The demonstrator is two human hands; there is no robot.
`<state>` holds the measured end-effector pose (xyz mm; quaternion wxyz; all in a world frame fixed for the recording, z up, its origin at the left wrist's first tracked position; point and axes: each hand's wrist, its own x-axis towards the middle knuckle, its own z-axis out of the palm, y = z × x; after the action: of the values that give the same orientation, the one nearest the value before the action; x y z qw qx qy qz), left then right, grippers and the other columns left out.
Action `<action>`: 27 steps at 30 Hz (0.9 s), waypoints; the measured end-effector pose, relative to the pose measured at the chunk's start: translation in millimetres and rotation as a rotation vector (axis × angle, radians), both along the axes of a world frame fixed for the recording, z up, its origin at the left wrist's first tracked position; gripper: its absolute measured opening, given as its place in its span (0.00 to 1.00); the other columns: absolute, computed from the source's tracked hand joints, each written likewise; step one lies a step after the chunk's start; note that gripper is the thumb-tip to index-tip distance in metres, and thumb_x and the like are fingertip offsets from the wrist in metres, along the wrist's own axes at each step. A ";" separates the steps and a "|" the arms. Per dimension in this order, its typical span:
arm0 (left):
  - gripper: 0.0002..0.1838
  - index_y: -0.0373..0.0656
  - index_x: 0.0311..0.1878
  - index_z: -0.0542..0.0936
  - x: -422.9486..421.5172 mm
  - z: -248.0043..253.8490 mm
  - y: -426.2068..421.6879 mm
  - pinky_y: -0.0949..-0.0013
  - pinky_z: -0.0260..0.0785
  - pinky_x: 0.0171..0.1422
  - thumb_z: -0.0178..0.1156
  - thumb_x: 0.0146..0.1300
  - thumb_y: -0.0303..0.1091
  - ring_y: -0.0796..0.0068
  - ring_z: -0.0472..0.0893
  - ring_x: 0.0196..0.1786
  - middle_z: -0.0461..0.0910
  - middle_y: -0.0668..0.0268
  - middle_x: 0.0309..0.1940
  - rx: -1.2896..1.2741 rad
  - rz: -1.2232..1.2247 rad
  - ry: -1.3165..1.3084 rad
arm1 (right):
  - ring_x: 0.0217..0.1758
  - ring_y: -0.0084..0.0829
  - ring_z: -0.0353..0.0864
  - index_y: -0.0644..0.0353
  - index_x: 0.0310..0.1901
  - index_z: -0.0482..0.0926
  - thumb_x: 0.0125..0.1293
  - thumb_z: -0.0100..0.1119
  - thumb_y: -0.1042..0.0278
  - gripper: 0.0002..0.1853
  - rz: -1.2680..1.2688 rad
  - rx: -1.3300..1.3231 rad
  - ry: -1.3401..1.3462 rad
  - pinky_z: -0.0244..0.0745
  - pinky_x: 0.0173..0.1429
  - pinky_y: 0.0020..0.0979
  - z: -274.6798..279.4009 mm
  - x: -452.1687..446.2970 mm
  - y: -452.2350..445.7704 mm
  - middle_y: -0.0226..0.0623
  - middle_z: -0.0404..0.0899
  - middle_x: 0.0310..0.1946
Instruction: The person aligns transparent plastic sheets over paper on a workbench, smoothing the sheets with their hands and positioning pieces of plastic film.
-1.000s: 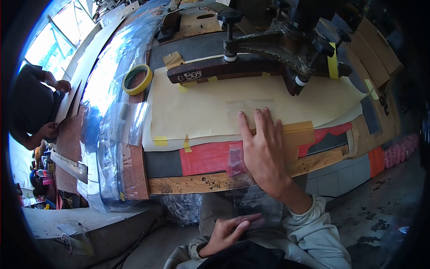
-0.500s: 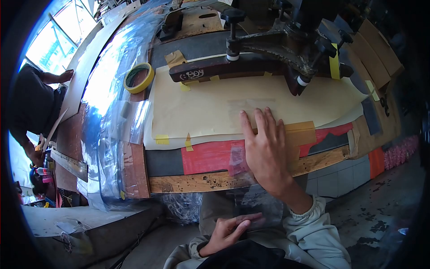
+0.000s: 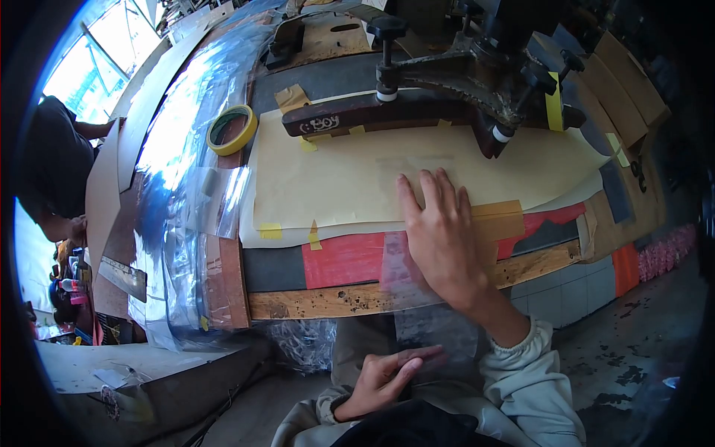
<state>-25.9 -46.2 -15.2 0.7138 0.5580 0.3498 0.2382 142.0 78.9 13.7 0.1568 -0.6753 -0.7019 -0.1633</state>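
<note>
My right hand (image 3: pixel 447 249) lies flat with fingers stretched over a clear plastic film (image 3: pixel 434 325) and the cream sheet (image 3: pixel 335 179). The film runs under the hand and hangs over the table's wooden front edge (image 3: pixel 320 304). Low in front of my body, my left hand (image 3: pixel 383 381) is closed, thumb and fingers pressed together at the film's hanging lower part; the exact grip is blurred. Beside my right hand is a brown tape-like strip (image 3: pixel 500 220). Red material (image 3: pixel 342 261) shows below the cream sheet.
A dark clamp bar (image 3: pixel 380 112) on a heavy metal frame (image 3: pixel 469 71) crosses the sheet's far side. A yellow tape roll (image 3: pixel 232 130) lies at left, near clear plastic sheeting (image 3: pixel 175 179). Another person (image 3: pixel 56 164) at far left handles a flat board (image 3: pixel 103 194).
My right hand has shifted slightly toward me, and the film under it has slid the same way. The person at left has bent lower, and their board has swung into fuller view.
</note>
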 end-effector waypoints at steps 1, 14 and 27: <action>0.16 0.40 0.58 0.78 2.5 1.5 3.9 0.80 0.64 0.31 0.49 0.72 0.32 0.89 0.70 0.25 0.81 0.67 0.25 0.011 0.002 -0.033 | 0.60 0.47 0.71 0.62 0.53 0.75 0.61 0.53 0.68 0.18 0.009 0.011 -0.013 0.69 0.59 0.55 -1.2 1.8 4.5 0.46 0.73 0.50; 0.16 0.35 0.58 0.75 16.8 35.2 36.1 0.78 0.73 0.49 0.49 0.70 0.28 0.76 0.85 0.45 0.85 0.59 0.42 0.088 -0.003 -0.158 | 0.54 0.44 0.76 0.64 0.53 0.76 0.57 0.53 0.76 0.19 0.115 -0.063 0.000 0.74 0.56 0.42 9.4 17.1 32.3 0.49 0.73 0.50; 0.16 0.32 0.57 0.75 24.7 43.6 52.5 0.77 0.72 0.53 0.47 0.71 0.30 0.74 0.84 0.47 0.85 0.60 0.42 0.025 0.047 -0.177 | 0.51 0.43 0.76 0.65 0.43 0.79 0.54 0.60 0.72 0.14 0.153 0.027 -0.029 0.75 0.52 0.48 -1.6 19.6 56.4 0.45 0.75 0.41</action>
<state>-1.2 6.2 28.4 0.7290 0.5356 0.2954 0.3074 161.6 135.3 12.1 0.1680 -0.6151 -0.7514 -0.1700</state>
